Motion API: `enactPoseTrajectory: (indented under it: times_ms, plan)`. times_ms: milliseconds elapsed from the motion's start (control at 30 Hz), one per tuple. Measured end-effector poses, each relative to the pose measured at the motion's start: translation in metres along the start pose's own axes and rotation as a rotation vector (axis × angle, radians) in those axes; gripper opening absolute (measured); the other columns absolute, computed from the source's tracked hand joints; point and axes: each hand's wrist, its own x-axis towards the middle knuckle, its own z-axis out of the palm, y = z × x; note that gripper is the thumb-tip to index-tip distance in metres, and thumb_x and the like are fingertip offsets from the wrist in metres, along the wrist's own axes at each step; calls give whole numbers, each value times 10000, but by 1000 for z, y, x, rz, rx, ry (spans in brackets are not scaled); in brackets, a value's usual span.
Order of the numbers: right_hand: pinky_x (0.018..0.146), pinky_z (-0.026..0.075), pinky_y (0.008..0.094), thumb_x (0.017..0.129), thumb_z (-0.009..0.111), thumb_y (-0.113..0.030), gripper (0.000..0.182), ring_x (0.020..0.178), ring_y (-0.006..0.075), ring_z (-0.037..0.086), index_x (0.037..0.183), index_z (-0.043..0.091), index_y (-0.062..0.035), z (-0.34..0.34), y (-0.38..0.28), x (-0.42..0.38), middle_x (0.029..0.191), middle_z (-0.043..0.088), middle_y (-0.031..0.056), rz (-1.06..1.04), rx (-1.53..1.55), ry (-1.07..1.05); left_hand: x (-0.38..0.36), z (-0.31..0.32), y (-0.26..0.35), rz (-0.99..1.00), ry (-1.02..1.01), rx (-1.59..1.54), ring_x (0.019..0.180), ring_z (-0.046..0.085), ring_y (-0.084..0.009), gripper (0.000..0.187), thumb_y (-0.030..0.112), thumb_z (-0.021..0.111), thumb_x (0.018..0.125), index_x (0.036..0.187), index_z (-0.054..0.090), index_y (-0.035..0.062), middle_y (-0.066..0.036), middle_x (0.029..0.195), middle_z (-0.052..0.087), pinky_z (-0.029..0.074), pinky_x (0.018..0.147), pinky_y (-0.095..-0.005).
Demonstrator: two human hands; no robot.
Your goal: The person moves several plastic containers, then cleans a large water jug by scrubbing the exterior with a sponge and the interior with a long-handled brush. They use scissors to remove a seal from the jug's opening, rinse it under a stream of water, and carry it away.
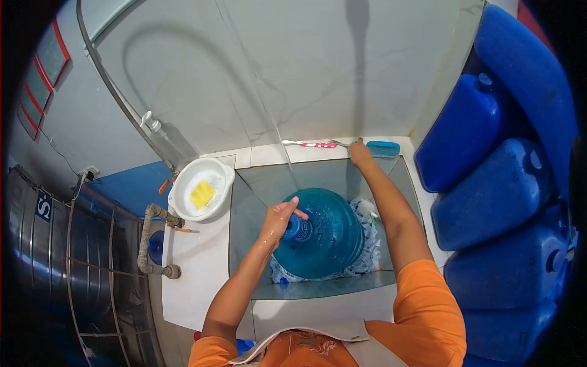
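Observation:
A large round blue water jug [333, 238] stands tilted in a sink basin [260, 211], its capped neck [298, 229] turned toward my left side. My left hand [280, 221], wet, is closed around that neck, with the thumb and a finger showing on top. At the back ledge, my right hand [359, 153] is closed on small scissors [340, 144]; their metal blades stick out to the left and the handles are hidden by my fingers. A red-and-white dotted brush [312, 144] lies left of the scissors, and a blue brush [384, 148] lies just right of my hand.
Crumpled white-and-blue plastic [367, 244] lies under the jug. On the left counter a white bowl [200, 186] holds a yellow sponge [202, 194], near a pump bottle [162, 134] and a pipe [147, 238]. Several blue containers [489, 189] are stacked at the right.

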Motion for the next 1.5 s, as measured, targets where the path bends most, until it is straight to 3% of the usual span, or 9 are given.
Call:
enactPoseTrajectory:
  times_ms: [233,333,400,533,867,1033,1200,1433,1500]
  plan:
    - [758,512,448,769,532,-87,220,864,408,614,931,607,42,-9,-3,-4,1022,568,259,-13,83,74,-13,18,-2,48,-25,8,728,619,-214,473,389,461,937,672,569,12,-169,737,643,497,714,-313]
    - [737,520,423,825,521,-107,232,886,335,637,990,600,36,-45,-21,-35,958,620,219,-28,65,102,-17,29,-4,58,-31,11,737,615,-213,526,422,398,953,679,573,9,-169,741,644,492,726,-316]
    - [644,521,379,855,537,-184,238,764,253,662,954,582,27,-72,-25,-76,834,643,180,-106,233,124,-21,35,-5,73,-35,11,734,612,-208,543,434,378,956,682,575,8,-166,741,644,489,722,-314]
    - [471,445,256,847,600,-288,291,502,114,546,864,581,3,-92,-9,-191,744,612,66,-198,1172,-408,-33,54,-12,148,-18,65,725,602,-196,589,466,332,960,688,578,5,-151,738,645,482,703,-306]
    - [350,286,185,798,592,-562,508,382,61,420,697,550,-66,-163,0,-370,609,613,107,288,1511,-832,-50,117,-38,379,-29,122,672,552,-194,708,465,207,978,678,643,-6,-114,686,632,429,718,-314]
    - [267,300,169,845,533,-536,560,309,111,458,740,576,13,-167,1,-374,632,623,168,537,1998,-885,-51,122,-45,428,-148,73,781,559,-182,453,335,332,970,859,607,-7,-92,806,606,425,754,-305]
    - [249,319,178,851,536,-518,544,282,110,454,711,587,5,-176,-7,-377,606,623,169,482,1969,-825,-75,128,-58,452,-180,110,959,521,-202,295,239,472,899,1067,487,-3,-112,1001,548,396,861,-316]
    - [257,309,189,829,565,-528,522,283,106,442,712,581,-20,-186,6,-364,573,614,141,498,1843,-879,-74,133,-63,365,-130,162,1138,426,-296,465,154,525,845,1228,320,-10,-205,1205,404,332,987,-355]
    - [331,363,241,815,566,-550,558,344,106,489,657,594,-16,-198,8,-361,591,622,140,343,988,-715,-75,138,-60,357,-123,151,1161,408,-305,463,152,521,839,1222,322,-15,-207,1206,405,315,1002,-364]
